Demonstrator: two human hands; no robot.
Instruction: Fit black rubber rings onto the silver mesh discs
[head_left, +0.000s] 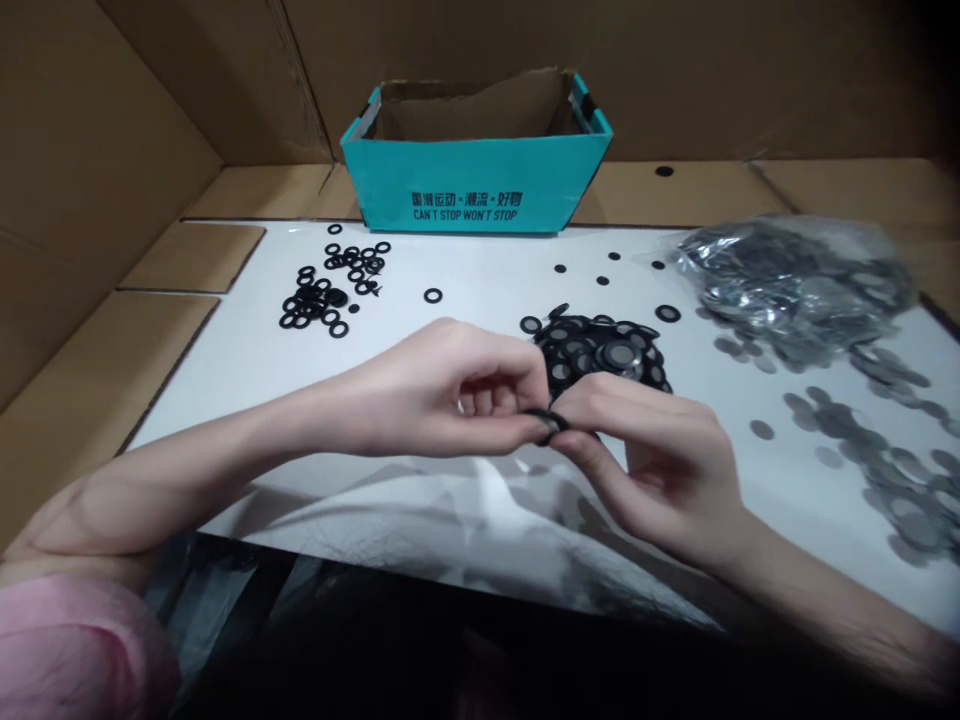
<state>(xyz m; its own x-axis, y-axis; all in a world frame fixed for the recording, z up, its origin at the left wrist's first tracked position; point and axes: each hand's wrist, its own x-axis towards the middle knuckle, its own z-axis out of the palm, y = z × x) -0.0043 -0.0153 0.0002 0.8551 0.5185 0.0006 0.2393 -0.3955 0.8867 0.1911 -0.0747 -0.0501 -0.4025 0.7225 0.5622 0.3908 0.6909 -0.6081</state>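
Note:
My left hand (480,395) and my right hand (660,450) meet above the white table, both pinching a small black ring (551,425) between thumb and fingers. The fingertips cover part of the ring, and whether a disc sits in it I cannot tell. Just behind the hands lies a pile of black rings with grey centres (577,345), partly hidden by my fingers. At the left is a loose group of open black rings (315,300). Thin grey discs (900,480) are spread at the right.
A teal box (480,180) with an open top stands at the back. A clear plastic bag of grey discs (802,285) lies at the right rear. Cardboard walls (465,40) surround the white surface (262,400). Several small black discs (603,281) lie scattered near the box.

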